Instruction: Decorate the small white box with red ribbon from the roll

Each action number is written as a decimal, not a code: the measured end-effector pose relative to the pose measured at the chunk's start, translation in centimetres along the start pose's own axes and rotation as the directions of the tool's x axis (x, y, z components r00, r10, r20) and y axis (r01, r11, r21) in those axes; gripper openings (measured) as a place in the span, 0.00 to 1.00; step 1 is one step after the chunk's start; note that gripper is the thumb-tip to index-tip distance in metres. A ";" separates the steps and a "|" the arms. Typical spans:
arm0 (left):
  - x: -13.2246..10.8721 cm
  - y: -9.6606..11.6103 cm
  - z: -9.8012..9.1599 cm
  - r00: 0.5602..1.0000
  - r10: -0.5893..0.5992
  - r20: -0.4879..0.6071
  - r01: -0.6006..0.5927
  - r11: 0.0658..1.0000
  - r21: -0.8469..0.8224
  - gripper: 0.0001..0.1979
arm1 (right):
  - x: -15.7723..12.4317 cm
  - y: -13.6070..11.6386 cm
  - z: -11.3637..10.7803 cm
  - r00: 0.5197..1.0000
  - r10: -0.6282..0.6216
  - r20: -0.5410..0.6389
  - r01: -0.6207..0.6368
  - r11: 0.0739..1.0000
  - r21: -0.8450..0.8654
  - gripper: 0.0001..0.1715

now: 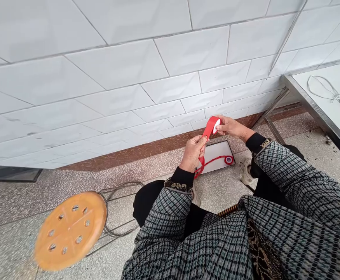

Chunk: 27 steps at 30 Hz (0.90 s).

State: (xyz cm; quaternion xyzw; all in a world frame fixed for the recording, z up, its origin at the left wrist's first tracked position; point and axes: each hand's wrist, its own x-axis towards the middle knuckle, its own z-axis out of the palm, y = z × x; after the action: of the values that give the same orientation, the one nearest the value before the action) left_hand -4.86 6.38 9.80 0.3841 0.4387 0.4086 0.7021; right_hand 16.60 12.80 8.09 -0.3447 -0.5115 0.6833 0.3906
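A roll of red tape (210, 127) with a white core is held up between my two hands. My right hand (231, 127) grips the roll at its core side, fingers closed on it. Lower and to the left, my left hand (193, 151) pinches the red strip coming off the roll. Below my left hand the strip hangs down to a shallow white tray (215, 149) with a dark edge on the floor. A second, small red roll (228, 160) with a pale centre lies at the tray's right end, with a twisted red strand running left from it.
An orange round stool (70, 230) with holes and metal legs is at the lower left. White tiled wall (135, 64) rises in front. A metal-edged table (324, 112) with thin wires (330, 91) stands at the right. My legs and shoes are beside the tray.
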 end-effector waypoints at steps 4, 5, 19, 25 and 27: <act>0.1 -0.2 0.3 1.000 0.021 -0.002 -0.021 0.999 0.035 0.24 | -0.4 0.2 1.5 0.999 0.039 0.025 -0.043 0.985 0.169 0.33; 0.1 -0.4 0.3 1.000 0.030 -0.010 -0.029 0.999 0.040 0.24 | -0.5 0.2 1.8 0.998 0.055 0.020 -0.058 0.977 0.204 0.34; 0.7 -1.4 0.7 0.994 0.108 -0.033 -0.109 0.993 -0.048 0.30 | -1.5 1.8 4.2 0.982 0.184 0.041 -0.177 0.828 0.532 0.28; 0.9 -1.6 -0.1 0.996 0.071 0.054 -0.064 0.991 -0.119 0.32 | -1.7 2.2 4.3 0.974 0.223 0.027 -0.208 0.847 0.489 0.28; 1.0 -1.3 -0.3 0.997 0.052 0.058 -0.044 0.991 -0.127 0.32 | -1.6 2.1 4.0 0.970 0.240 0.023 -0.229 0.885 0.405 0.29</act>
State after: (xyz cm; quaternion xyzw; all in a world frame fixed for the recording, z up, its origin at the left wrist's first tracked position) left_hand -4.54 6.80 8.21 0.3619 0.3812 0.4403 0.7279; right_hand 13.45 9.30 7.15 -0.3251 -0.3080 0.8116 0.3751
